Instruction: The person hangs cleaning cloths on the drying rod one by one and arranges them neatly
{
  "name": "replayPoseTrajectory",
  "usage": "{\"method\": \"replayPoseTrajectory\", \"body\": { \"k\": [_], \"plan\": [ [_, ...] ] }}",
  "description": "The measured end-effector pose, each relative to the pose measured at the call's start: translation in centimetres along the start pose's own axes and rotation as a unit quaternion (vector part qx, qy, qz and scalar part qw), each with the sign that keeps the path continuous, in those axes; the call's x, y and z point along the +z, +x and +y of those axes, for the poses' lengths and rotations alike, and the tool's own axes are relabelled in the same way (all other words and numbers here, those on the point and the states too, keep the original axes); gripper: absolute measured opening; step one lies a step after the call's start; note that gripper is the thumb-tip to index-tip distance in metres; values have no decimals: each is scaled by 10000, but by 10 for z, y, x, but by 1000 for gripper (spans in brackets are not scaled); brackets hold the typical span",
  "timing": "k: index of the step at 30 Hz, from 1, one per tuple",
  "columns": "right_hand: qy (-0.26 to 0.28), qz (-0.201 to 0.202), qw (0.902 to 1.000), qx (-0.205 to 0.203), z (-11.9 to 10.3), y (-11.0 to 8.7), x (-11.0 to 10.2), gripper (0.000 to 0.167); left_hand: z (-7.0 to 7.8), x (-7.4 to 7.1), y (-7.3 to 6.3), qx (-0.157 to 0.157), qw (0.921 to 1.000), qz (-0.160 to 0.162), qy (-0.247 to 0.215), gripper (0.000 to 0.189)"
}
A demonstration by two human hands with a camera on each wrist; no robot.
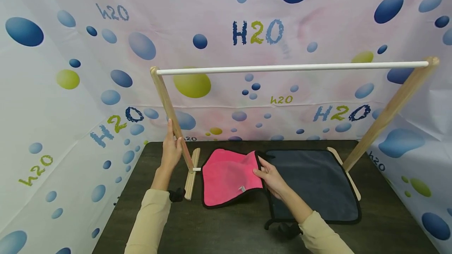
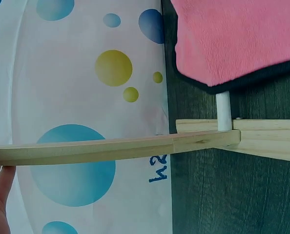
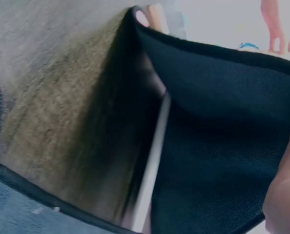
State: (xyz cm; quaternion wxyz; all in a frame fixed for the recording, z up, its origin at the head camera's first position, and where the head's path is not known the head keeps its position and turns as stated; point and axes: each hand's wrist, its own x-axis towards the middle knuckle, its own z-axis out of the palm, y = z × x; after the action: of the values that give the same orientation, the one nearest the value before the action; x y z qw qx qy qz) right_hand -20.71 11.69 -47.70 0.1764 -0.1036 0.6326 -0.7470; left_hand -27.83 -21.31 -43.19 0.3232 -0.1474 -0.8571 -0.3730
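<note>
A white rod point(image 1: 282, 68) spans the tops of two slanted wooden posts on wooden feet. My left hand point(image 1: 172, 150) holds the left wooden post point(image 1: 166, 97) below its middle; in the left wrist view its fingers point(image 2: 2, 183) lie against the post. My right hand point(image 1: 270, 177) pinches the raised right edge of a pink fleece cloth point(image 1: 226, 175) with black trim, thumb on the pink face. The right wrist view shows the dark underside point(image 3: 218, 141) of this cloth lifted, with a thin white rod point(image 3: 152, 170) beneath it.
A dark grey panel point(image 1: 314, 183) with black trim lies right of the pink cloth, its edge by the right wooden foot point(image 1: 354, 187). The left wooden foot point(image 1: 192, 175) rests on the dark table point(image 1: 212, 230). A bubble-printed sheet point(image 1: 212, 19) hangs behind.
</note>
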Motion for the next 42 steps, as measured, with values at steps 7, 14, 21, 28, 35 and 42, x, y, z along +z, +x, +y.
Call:
{"method": "replayPoseTrajectory", "body": {
  "k": [7, 14, 21, 28, 35, 42],
  "plan": [
    [-44, -308, 9991, -292, -13, -5, 6, 69, 1, 0, 0, 35, 10000, 42, -7, 79],
    [-427, -226, 9980, -404, -26, -5, 7, 68, -1, 1, -2, 152, 9998, 134, 9, 82],
    [-623, -90, 9967, -514, -41, -5, 8, 66, -1, 1, -4, 153, 9998, 133, 1, 80],
    [-618, -98, 9956, -697, -57, -4, 12, 66, 2, 0, -4, -51, 9999, -26, 90, 76],
    [-643, -201, 9936, -905, -75, -2, 13, 65, -1, 0, -4, -18, 10000, 28, 33, 76],
    [-659, -223, 9925, -1009, -92, -2, 13, 65, 2, -1, -3, -13, 10000, 64, 62, 76]
  ]
}}
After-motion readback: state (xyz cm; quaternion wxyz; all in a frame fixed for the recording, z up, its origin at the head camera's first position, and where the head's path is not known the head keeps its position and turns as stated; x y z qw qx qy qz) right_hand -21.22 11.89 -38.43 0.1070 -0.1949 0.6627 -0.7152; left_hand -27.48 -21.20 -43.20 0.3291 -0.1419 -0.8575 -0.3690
